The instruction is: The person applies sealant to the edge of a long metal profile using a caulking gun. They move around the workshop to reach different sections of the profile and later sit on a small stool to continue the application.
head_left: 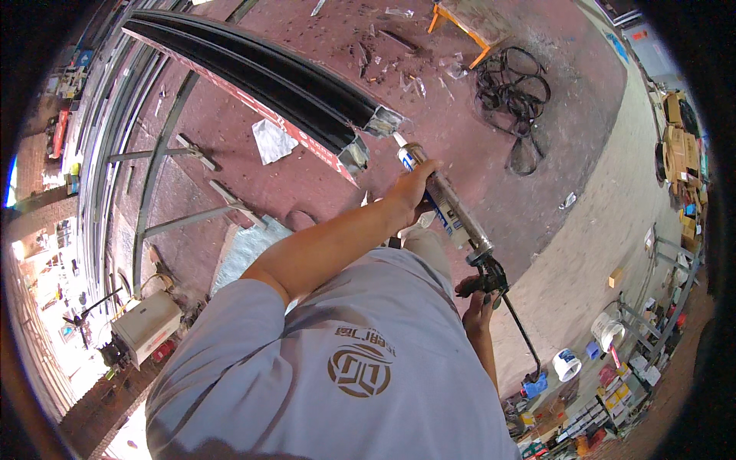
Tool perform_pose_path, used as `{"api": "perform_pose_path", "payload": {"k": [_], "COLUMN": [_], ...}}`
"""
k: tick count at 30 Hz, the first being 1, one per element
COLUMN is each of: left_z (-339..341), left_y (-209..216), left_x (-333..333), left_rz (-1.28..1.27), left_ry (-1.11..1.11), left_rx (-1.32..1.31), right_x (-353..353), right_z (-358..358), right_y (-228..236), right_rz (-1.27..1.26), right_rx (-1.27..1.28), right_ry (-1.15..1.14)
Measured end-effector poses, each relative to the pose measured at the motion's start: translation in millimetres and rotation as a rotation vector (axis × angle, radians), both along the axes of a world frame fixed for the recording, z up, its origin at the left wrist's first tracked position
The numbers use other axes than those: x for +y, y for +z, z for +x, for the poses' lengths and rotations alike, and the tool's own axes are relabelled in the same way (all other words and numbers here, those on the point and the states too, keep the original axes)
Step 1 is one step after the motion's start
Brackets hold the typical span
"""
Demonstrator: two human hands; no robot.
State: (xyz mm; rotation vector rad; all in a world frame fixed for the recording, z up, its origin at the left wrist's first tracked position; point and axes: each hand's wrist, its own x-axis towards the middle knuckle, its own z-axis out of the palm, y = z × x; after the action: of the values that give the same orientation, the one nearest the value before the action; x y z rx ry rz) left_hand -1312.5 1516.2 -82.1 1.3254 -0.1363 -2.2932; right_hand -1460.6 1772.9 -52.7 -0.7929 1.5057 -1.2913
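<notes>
A caulking gun (477, 238) with a white and blue sealant tube in it lies slantwise across the middle of the view. My left hand (414, 188) is closed round the front part of its barrel. My right hand (479, 300) grips the black handle at the back end, where a long rod sticks out toward the lower right. The white nozzle (399, 139) points at the cut end of a long black metal profile (284, 84). Whether the tip touches the profile, I cannot tell. Red and white printed film (253, 106) runs along the profile's side.
A tangle of black strapping (514, 92) lies on the reddish floor, near an orange-legged stool (468, 23). Metal racks of long profiles stand at left. White buckets (566, 365) and boxes (678, 146) line the right side. A white sheet (273, 141) lies below the profile.
</notes>
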Motion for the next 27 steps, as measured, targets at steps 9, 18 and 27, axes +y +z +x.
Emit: {"api": "perform_pose_path", "payload": {"k": [9,18,27], "left_z": [-5.8,-30.6,-161.7], "left_y": [1.3,0.8,34.9], "left_x": [1.2,6.7,-54.9], "left_rz": [-0.021,0.164,0.015], "left_ry": [0.019,0.001,0.109], "left_rx": [0.052,-0.006,0.127], "right_x": [-8.0,-29.4,-83.8], "right_z": [-33.1,-88.1,-220.7], "right_y": [67.6,58.5,56.5], "right_rz": [0.233,0.229,0.003], "right_rx": [-0.175,-0.264,-0.156], "right_ry": [0.094,0.022,0.092]}}
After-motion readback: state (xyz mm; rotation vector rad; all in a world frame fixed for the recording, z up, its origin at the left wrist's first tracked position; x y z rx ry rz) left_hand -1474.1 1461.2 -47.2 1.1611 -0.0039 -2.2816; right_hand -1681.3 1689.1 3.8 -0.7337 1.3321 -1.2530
